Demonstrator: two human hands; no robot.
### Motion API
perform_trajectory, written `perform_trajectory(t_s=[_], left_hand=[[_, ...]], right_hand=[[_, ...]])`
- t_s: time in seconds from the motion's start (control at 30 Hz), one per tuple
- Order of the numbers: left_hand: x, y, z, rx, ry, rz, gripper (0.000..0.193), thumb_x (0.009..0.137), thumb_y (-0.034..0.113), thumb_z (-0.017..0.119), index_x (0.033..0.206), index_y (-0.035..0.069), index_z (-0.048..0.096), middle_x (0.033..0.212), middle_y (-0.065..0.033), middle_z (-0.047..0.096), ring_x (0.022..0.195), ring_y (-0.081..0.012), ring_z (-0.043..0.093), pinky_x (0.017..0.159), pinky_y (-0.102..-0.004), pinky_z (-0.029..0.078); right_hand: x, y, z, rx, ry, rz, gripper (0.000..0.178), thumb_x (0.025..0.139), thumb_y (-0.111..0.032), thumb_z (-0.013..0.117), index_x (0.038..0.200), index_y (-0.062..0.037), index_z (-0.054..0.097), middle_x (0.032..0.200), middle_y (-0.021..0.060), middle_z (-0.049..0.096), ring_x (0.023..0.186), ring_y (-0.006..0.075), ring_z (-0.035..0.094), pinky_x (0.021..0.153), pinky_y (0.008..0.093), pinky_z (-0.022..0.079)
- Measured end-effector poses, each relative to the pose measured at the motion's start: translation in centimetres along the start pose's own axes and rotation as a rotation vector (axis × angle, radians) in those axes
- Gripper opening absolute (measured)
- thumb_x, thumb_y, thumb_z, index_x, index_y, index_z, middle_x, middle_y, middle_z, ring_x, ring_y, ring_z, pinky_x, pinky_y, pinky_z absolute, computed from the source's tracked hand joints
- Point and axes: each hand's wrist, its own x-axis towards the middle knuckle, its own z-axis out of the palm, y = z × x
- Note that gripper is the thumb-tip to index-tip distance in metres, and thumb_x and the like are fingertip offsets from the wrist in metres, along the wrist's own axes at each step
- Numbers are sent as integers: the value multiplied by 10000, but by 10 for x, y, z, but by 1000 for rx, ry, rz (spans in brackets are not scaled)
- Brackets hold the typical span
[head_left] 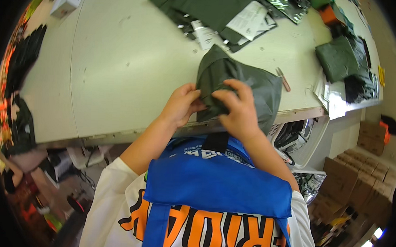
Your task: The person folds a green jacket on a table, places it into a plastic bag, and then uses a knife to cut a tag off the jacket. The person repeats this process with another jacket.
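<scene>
A dark green piece of thin, smooth fabric (262, 84), folded over at its left side, lies at the table's front edge and partly hangs past it. My left hand (180, 105) pinches its left edge between thumb and fingers. Over the fold, my right hand (240, 108) has its fingers bent and gripping the cloth. The fingertips of both hands are partly hidden by the fabric. To its right lies a small pair of snips (284, 80) with a reddish handle.
Across the pale table (119, 88) lie dark green fabric pieces (208, 10) with printed papers (247, 19). Folded green bundles (337, 58) sit at the right, a white box (69, 0) far left. Below the right edge are a white basket (315, 147) and cardboard boxes (356, 181).
</scene>
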Motion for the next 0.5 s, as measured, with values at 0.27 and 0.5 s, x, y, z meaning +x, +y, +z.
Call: perform_trajectory(t_s=[0.27, 0.5], left_hand=[[-11, 5, 4, 279, 59, 127, 133, 898, 67, 550, 1001, -12, 521, 841, -73, 599, 695, -135, 593, 601, -263, 526], [-12, -8, -4, 314, 168, 147, 145, 899, 77, 554, 996, -25, 517, 817, -70, 582, 673, -118, 576, 588, -263, 527]], right_hand=[[13, 11, 19, -217, -293, -90, 360, 598, 20, 643, 931, -117, 641, 1049, 84, 541, 974, 315, 508, 821, 393, 433], [19, 32, 52, -22, -415, -62, 447, 594, 10, 646, 1028, -72, 582, 1058, 135, 526, 974, 335, 512, 855, 378, 441]])
